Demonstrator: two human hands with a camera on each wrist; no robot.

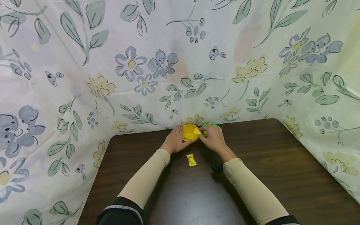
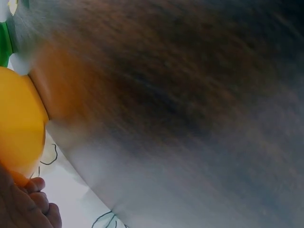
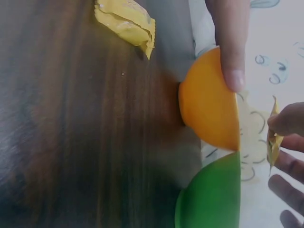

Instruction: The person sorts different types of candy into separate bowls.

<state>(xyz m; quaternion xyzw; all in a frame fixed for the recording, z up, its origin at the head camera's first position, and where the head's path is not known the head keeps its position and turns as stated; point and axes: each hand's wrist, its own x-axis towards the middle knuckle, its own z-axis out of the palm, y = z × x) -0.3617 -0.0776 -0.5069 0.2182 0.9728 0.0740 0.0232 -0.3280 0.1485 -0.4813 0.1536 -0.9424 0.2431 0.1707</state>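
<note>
A yellow-orange bowl [image 1: 189, 128] stands near the table's far edge, with a few small yellow pieces inside. My left hand [image 1: 175, 139] holds it from the left, its thumb on the near rim and its fingers along the side. Between thumb and fingers, my right hand [image 1: 214, 137] pinches a yellow wrapped candy [image 3: 274, 142], raised just over the right rim of that bowl. Touching this bowl on the right is a green bowl [image 3: 213, 199], partly hidden by my right hand in the head view. Another yellow wrapped candy [image 1: 191, 160] lies on the table in front of the bowls.
Brown wood-grain tabletop [image 1: 253, 156] spreads around the bowls. A floral cloth [image 1: 180, 62] hangs right behind the table's far edge and along both sides. A dark device [image 1: 217, 168] sits at my right wrist.
</note>
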